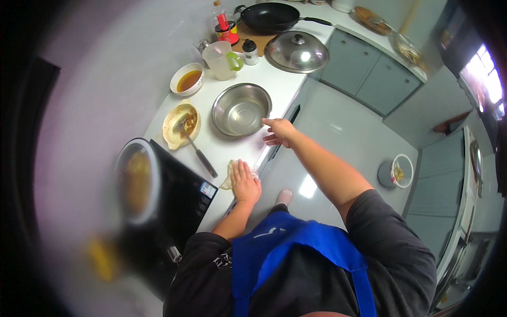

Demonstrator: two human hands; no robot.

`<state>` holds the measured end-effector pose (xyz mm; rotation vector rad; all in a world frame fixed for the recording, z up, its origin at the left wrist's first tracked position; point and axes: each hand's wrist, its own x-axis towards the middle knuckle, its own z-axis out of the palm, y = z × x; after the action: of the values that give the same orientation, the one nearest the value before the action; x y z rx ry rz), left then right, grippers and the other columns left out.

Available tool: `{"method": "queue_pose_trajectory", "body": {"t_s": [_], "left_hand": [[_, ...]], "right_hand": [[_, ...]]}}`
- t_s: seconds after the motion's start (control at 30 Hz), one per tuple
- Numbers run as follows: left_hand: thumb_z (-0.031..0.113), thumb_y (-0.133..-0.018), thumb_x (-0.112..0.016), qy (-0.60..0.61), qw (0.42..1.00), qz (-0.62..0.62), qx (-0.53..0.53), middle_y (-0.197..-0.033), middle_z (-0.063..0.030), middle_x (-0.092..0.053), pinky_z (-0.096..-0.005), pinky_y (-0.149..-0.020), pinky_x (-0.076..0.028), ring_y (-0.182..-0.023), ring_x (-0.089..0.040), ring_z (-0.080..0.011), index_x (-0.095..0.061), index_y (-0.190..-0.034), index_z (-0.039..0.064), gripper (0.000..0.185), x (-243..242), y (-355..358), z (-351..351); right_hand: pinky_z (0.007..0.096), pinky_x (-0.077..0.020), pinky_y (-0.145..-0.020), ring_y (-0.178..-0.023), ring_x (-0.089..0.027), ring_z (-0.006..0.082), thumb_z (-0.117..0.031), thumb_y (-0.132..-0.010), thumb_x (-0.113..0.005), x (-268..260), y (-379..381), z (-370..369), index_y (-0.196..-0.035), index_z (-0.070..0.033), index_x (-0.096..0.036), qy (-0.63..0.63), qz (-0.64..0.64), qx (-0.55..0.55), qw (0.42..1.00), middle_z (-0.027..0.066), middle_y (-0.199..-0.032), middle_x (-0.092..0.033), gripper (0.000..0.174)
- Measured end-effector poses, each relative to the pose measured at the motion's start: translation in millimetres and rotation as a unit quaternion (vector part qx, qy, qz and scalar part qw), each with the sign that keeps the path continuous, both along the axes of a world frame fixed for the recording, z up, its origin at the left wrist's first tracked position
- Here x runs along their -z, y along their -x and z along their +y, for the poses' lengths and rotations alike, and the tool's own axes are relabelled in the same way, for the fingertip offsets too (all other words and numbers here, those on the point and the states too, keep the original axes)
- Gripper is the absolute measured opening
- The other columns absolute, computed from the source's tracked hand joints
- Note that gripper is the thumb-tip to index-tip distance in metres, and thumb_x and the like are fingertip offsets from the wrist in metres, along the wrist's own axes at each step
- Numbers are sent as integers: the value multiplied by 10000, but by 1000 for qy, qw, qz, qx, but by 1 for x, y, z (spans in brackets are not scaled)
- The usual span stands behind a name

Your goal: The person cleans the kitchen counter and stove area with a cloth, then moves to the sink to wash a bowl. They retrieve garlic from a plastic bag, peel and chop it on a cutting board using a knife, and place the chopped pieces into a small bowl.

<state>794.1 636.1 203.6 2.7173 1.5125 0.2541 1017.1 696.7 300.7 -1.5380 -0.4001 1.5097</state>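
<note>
My left hand [246, 185] lies flat on a crumpled pale cloth [227, 180], pressing it against the white countertop [190, 162] near the front edge. The palm and fingers hide most of the cloth. My right hand [280, 132] is at the front side of a stainless steel basin [241, 113], its fingers apart and nothing in them. The index fingertip overlaps the basin's rim; whether it touches cannot be told. To the left of the basin, a cream eared bowl [169, 126] holds brown food pieces and a slotted spatula [204, 160], whose dark handle rests on the counter.
A black induction cooker [178, 194] carries a glass-lidded pot [136, 180]. Farther back stand a bowl of amber liquid [187, 82], a plastic jug [218, 61], a white bottle with black cap [250, 52], a domed lid [297, 53] and a wok [269, 16]. A bin [390, 174] stands on the floor.
</note>
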Motion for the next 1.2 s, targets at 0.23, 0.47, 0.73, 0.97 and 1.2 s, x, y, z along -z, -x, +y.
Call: {"method": "queue_pose_trajectory", "body": {"t_s": [0.23, 0.47, 0.73, 0.97, 1.2], "left_hand": [[261, -805, -598, 36, 998, 2, 42, -1480, -195, -254, -486, -1096, -228, -1379, -219, -374, -348, -1357, -63, 688, -5, -41, 33], [190, -817, -554, 105, 987, -66, 101, -1296, -263, -448, -541, -1074, -237, -1244, -372, -449, -433, -1286, -39, 536, -6, -63, 65], [626, -884, -362, 126, 969, 112, -183, -1518, -252, -69, -770, -939, -177, -1371, -110, -493, -296, -1448, 203, 708, -21, -128, 85], [579, -934, -314, 41, 989, 110, -86, -1466, -233, -285, -576, -1041, -284, -1331, -287, -436, -353, -1402, 40, 715, 52, -136, 166], [357, -837, -563, -76, 943, 254, 200, -1104, -228, -615, -423, -915, -457, -1044, -583, -377, -603, -1137, 1, 468, 74, -213, 39]], "right_hand": [[347, -582, -505, -606, -653, 242, -124, -830, -600, 39, -16, 52, -862, 66, -610, 3, -70, 16, 997, 156, -787, -628, 193], [331, -541, -467, -508, -628, 201, -116, -810, -561, 10, -63, 1, -768, 53, -615, -9, -74, 56, 996, 136, -654, -623, 183], [265, -554, -534, -560, -626, 146, -89, -819, -528, -49, -146, -176, -878, 28, -632, 9, -49, 237, 970, 95, -742, -642, 168], [265, -547, -497, -574, -649, 162, -84, -806, -527, -63, -186, -411, -886, 33, -632, -33, -70, 491, 868, 109, -759, -660, 176], [312, -577, -527, -593, -668, 234, -76, -768, -567, -77, -200, -645, -873, 85, -571, -7, -88, 658, 748, 163, -755, -641, 192]]}}
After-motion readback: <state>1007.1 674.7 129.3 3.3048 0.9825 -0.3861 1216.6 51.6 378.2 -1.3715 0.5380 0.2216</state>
